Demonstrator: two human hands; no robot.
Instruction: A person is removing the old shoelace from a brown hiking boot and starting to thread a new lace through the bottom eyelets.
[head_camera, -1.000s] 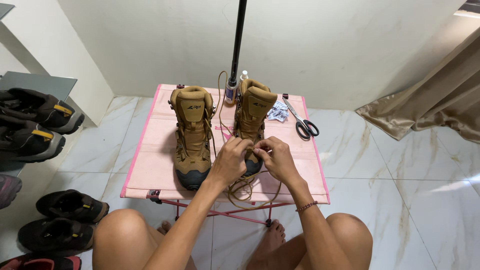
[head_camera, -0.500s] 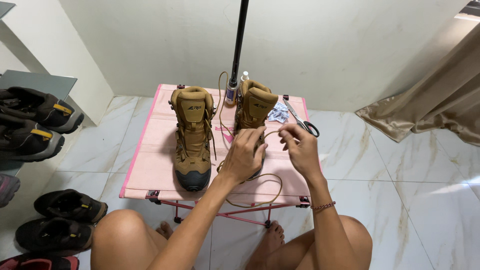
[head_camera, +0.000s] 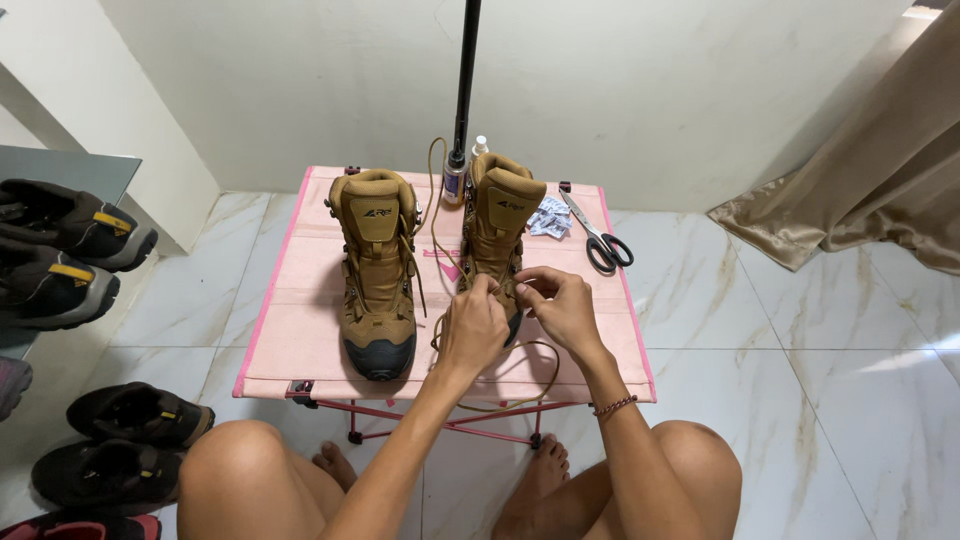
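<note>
**Two hands on a boot lace at a pink folding table**

Bare knees fill the bottom of the frame above a white marble-tile floor. At centre, the left hand (head_camera: 472, 330) and right hand (head_camera: 562, 308) pinch the tan lace (head_camera: 540, 350) of the right boot (head_camera: 500, 225), fingers closed on it. The pink table (head_camera: 300, 330) carries two tan boots, the left boot (head_camera: 377, 270) standing untouched. Farther back lie one pair of scissors (head_camera: 598, 238), a crumpled blue-white wrapper (head_camera: 548, 216), a small bottle (head_camera: 456, 180) and a black pole (head_camera: 466, 70) against the white wall. Dark shoes (head_camera: 70, 260) sit at left; a beige curtain (head_camera: 860, 190) hangs upper right.
</note>
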